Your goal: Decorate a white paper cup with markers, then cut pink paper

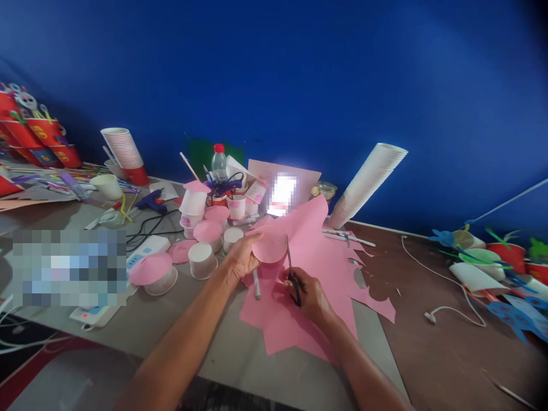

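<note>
My left hand (245, 257) pinches a rounded piece of pink paper (269, 244) by its left edge. A pair of scissors (293, 278) with dark handles is in my right hand (311, 294), its blades pointing up along the right edge of that piece. Whether the blades are parted is hard to see. Beneath both hands spreads a large, jagged-edged pink paper sheet (317, 319). A marker (257, 284) lies on it just below the held piece. Left of my left hand stand upturned white paper cups (202, 261), several topped with pink discs (150, 269).
A tall leaning stack of white cups (368, 185) rises at the back right, near a lit phone screen (281, 194). A glue gun (153, 201), a power strip (103, 308) and cables occupy the left. Finished-looking cup crafts (483, 260) sit far right.
</note>
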`<state>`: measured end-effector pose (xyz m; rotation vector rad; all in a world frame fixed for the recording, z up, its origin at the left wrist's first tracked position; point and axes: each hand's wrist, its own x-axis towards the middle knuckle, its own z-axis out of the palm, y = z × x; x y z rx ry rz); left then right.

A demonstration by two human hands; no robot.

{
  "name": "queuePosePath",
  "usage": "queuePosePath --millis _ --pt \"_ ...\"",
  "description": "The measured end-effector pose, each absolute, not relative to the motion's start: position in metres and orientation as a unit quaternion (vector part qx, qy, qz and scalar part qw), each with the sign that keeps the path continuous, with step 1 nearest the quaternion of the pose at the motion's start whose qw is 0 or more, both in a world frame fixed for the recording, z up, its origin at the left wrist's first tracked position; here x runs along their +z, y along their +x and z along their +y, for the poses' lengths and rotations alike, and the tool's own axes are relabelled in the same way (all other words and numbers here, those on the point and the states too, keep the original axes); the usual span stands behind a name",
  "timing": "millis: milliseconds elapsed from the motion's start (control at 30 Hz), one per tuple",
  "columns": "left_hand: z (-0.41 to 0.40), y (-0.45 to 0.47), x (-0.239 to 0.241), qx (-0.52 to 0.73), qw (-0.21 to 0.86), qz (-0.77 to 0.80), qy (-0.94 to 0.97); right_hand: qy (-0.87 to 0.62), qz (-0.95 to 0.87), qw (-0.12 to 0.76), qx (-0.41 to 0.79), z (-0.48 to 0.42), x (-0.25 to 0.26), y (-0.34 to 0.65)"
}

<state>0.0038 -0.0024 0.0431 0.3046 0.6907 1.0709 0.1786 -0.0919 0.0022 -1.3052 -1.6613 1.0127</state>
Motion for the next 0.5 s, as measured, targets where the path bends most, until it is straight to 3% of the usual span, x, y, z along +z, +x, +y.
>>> queuePosePath --millis 500 --pt "0.0003 -0.0001 0.0427 0.490 0.796 0.324 0.145 -0.527 -0.691 0.361 0.338 -0.0938 0.0060 0.1805"
